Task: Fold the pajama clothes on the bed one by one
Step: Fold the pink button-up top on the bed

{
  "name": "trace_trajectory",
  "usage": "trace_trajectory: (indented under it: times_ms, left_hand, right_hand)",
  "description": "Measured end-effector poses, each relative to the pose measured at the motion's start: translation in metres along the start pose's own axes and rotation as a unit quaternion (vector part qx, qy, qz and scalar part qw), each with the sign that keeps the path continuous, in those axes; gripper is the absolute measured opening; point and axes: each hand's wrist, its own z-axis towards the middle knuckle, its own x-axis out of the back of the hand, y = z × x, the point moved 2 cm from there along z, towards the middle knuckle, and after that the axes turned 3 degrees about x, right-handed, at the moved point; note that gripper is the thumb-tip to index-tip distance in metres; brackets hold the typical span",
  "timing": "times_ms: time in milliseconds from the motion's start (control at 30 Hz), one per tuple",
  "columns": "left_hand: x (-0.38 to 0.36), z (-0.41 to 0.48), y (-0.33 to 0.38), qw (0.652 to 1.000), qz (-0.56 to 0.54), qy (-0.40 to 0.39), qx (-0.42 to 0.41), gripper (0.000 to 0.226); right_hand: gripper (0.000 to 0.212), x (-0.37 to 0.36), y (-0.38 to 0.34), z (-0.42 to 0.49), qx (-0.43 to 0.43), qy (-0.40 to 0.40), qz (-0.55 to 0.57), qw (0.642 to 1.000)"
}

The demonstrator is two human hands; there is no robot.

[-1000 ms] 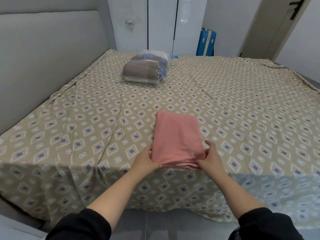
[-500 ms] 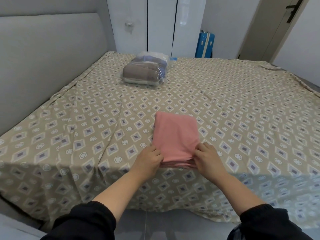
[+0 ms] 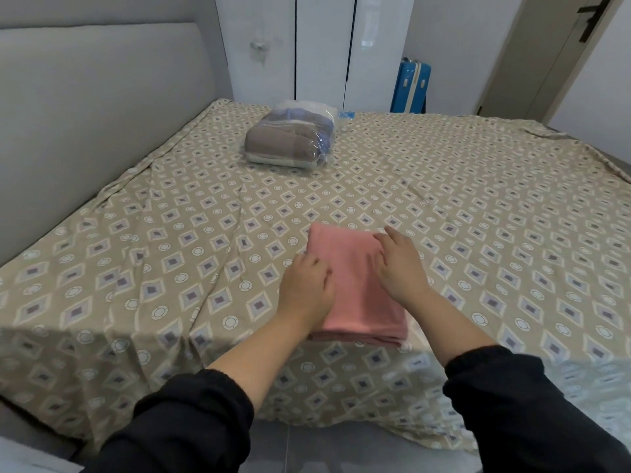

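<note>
Pajama (image 3: pixel 355 288), pink, folded into a rectangle, lies at near edge of bed (image 3: pixel 478 199). Left hand (image 3: pixel 307 288) rests flat on its left side. Right hand (image 3: pixel 401 268) presses its top, fingers straight. Bagged bundle (image 3: pixel 290 138) sits far left.

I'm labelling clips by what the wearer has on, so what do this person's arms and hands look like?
The black fabric left sleeve and black fabric right sleeve are loose, each ending in a gathered elastic cuff partway up the forearm. The left hand and right hand are bare: no gloves, rings, watch or bracelet show.
</note>
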Motion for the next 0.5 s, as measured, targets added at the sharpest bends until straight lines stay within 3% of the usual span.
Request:
trace_trajectory:
  times_ms: [133,267,500]
  left_hand:
    - [-0.01,0.051,0.014,0.993,0.05,-0.087,0.066,0.055]
    - [-0.057,0.049,-0.009,0.968,0.122,-0.211,0.054,0.059]
    - [-0.08,0.022,-0.028,0.966,0.134,-0.218,0.045,0.079]
  right_hand:
    - [0.048,-0.02,0.003,0.037,-0.024,-0.055,-0.063,0.996]
    - [0.052,-0.054,0.018,0.033,-0.01,-0.102,-0.059,0.993]
    - [0.053,-0.079,0.027,0.021,-0.025,-0.105,-0.037,0.993]
